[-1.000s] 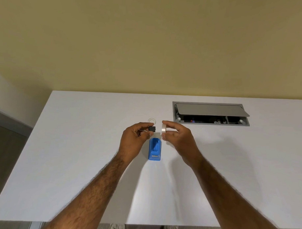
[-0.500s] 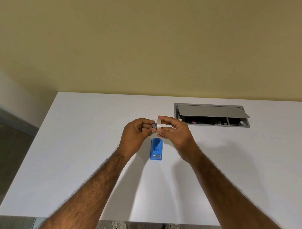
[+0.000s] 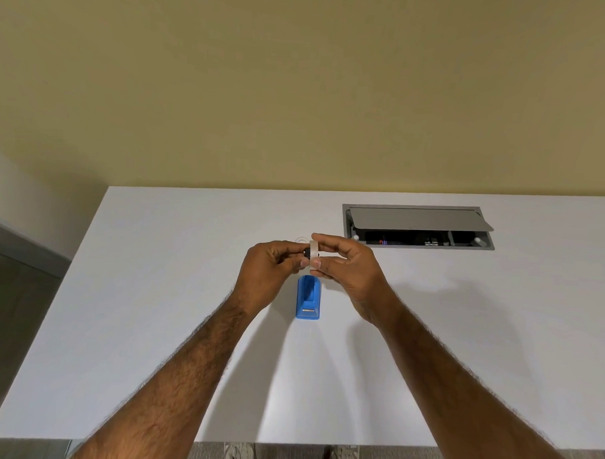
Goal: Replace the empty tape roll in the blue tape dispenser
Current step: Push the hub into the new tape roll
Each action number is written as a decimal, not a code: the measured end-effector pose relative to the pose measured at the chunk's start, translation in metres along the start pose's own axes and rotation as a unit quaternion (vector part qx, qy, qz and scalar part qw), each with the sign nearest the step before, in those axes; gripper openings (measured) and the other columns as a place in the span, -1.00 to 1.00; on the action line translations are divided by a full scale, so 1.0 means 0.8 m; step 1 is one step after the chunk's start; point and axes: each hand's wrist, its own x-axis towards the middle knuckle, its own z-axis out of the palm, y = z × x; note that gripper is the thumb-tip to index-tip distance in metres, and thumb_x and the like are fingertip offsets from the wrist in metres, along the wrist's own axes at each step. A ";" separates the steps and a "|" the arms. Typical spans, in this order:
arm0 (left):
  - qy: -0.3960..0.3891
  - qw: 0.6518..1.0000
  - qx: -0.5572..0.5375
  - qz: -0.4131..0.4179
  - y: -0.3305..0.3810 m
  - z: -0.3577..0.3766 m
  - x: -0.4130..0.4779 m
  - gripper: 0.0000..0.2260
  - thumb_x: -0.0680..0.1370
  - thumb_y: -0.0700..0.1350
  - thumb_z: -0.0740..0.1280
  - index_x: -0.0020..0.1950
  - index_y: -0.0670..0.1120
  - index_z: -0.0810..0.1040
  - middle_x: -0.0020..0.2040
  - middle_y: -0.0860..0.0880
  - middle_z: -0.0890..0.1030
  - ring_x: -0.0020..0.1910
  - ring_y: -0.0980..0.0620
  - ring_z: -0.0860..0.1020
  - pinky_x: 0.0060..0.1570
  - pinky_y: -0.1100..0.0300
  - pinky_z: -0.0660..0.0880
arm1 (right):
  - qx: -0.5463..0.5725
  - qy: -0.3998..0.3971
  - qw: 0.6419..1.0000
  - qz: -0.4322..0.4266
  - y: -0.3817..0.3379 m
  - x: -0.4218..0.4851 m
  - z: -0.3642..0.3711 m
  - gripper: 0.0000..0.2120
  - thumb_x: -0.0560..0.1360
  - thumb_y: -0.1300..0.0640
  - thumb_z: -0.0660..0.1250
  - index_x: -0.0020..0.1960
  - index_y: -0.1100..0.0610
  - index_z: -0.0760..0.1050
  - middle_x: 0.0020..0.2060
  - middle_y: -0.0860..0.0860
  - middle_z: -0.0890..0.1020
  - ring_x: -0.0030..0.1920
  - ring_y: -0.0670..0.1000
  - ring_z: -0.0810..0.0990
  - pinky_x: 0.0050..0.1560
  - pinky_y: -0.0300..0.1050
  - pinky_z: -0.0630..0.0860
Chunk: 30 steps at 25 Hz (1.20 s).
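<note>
The blue tape dispenser stands on the white table, just below both hands. My right hand pinches a clear tape roll on edge between thumb and fingers. My left hand holds a small black spindle pressed against the roll's left side. How far the spindle sits inside the roll is hidden by my fingers. A thin empty clear ring lies on the table just behind my hands.
A grey cable box with its lid propped open is set into the table at the back right. A yellow wall rises behind the table. The table's left edge drops to a dark floor.
My hands came together: the black spindle and the tape roll, apart a second ago, now touch. Both hands rose slightly above the dispenser.
</note>
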 end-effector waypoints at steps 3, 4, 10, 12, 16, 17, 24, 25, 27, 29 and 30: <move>0.007 1.000 0.009 0.007 0.005 0.002 -0.002 -0.79 0.52 -0.26 0.46 0.14 -0.11 0.73 -0.04 -0.01 0.75 -0.16 0.16 0.69 -0.05 0.28 0.60 | -0.005 0.002 1.000 0.008 -0.002 0.002 0.001 -0.59 0.45 0.31 0.42 0.28 0.15 0.53 0.12 0.09 0.66 0.04 0.11 0.69 0.02 -0.08 0.64; 0.007 1.000 0.012 0.009 0.007 0.003 -0.002 -0.79 0.52 -0.25 0.46 0.15 -0.11 0.73 -0.03 -0.01 0.75 -0.17 0.18 0.68 -0.06 0.31 0.58 | -0.010 0.003 1.000 0.009 -0.003 0.003 0.000 -0.59 0.45 0.30 0.43 0.28 0.14 0.53 0.13 0.09 0.66 0.04 0.10 0.69 0.04 -0.06 0.63; 0.030 0.999 -0.016 0.008 0.003 0.009 -0.003 -0.78 0.53 -0.24 0.46 0.16 -0.09 0.69 -0.09 -0.01 0.75 -0.12 0.04 0.72 -0.02 0.16 0.64 | -0.010 0.017 1.000 0.010 -0.005 0.004 -0.001 -0.59 0.45 0.30 0.43 0.27 0.11 0.54 0.09 0.03 0.67 0.03 0.08 0.69 0.02 -0.10 0.64; 0.026 1.000 -0.012 0.007 0.003 0.008 -0.001 -0.82 0.52 -0.25 0.47 0.10 -0.11 0.72 -0.10 -0.02 0.76 -0.14 0.05 0.72 -0.03 0.13 0.64 | -0.012 0.014 1.000 0.012 -0.005 0.004 -0.001 -0.59 0.45 0.29 0.43 0.27 0.11 0.54 0.11 0.04 0.67 0.03 0.08 0.69 0.03 -0.09 0.64; 0.012 1.000 -0.009 0.009 0.005 0.002 0.000 -0.81 0.51 -0.27 0.47 0.03 -0.01 0.73 -0.08 0.02 0.76 -0.11 0.04 0.72 0.02 0.09 0.64 | -0.003 0.005 1.000 0.015 -0.003 0.005 0.004 -0.58 0.44 0.31 0.44 0.28 0.12 0.54 0.13 0.08 0.66 0.04 0.12 0.69 0.07 -0.01 0.63; 0.010 1.000 -0.009 0.008 0.005 0.000 0.000 -0.80 0.51 -0.27 0.47 0.03 0.00 0.73 -0.09 0.03 0.76 -0.10 0.03 0.72 0.03 0.07 0.64 | 0.001 0.005 1.000 0.015 -0.003 0.006 0.005 -0.57 0.43 0.31 0.45 0.28 0.12 0.54 0.13 0.09 0.66 0.03 0.12 0.69 0.08 0.02 0.63; 0.019 0.999 -0.042 -0.007 0.007 -0.002 -0.001 -0.81 0.54 -0.21 0.46 0.14 -0.08 0.68 -0.07 -0.03 0.74 -0.11 -0.02 0.71 0.03 0.06 0.64 | 0.042 0.018 0.998 0.041 -0.007 0.007 0.006 -0.60 0.45 0.30 0.43 0.27 0.15 0.52 0.14 0.13 0.64 0.03 0.13 0.69 0.04 -0.03 0.64; 0.016 0.997 -0.072 -0.020 0.008 -0.002 -0.001 -0.79 0.56 -0.19 0.45 0.18 -0.08 0.66 -0.03 -0.07 0.73 -0.09 -0.06 0.72 0.03 0.06 0.64 | 0.046 0.026 0.998 0.040 -0.007 0.007 0.006 -0.63 0.45 0.31 0.43 0.24 0.16 0.53 0.12 0.14 0.65 0.02 0.14 0.69 0.02 -0.05 0.64; 0.001 0.988 -0.144 -0.060 0.010 -0.002 -0.001 -0.75 0.58 -0.16 0.42 0.26 -0.11 0.62 0.04 -0.15 0.72 -0.04 -0.14 0.72 0.04 0.06 0.65 | 0.045 0.046 0.997 0.036 -0.005 0.006 0.005 -0.68 0.43 0.32 0.45 0.16 0.19 0.51 0.07 0.15 0.66 0.01 0.17 0.69 0.01 -0.04 0.64; -0.009 0.983 -0.168 -0.078 0.009 0.000 -0.001 -0.76 0.60 -0.17 0.40 0.25 -0.15 0.62 0.05 -0.19 0.72 -0.02 -0.17 0.72 0.06 0.04 0.65 | 0.029 0.051 0.998 0.037 -0.003 0.006 0.005 -0.71 0.42 0.31 0.47 0.10 0.23 0.49 0.03 0.16 0.68 0.00 0.20 0.69 0.04 0.02 0.64; -0.009 0.984 -0.162 -0.076 0.009 0.001 -0.001 -0.78 0.60 -0.17 0.40 0.23 -0.16 0.64 0.04 -0.20 0.73 -0.02 -0.17 0.72 0.07 0.03 0.65 | 0.023 0.049 0.998 0.036 -0.002 0.005 0.005 -0.73 0.42 0.31 0.47 0.07 0.25 0.49 0.02 0.16 0.69 -0.01 0.20 0.69 0.04 0.03 0.64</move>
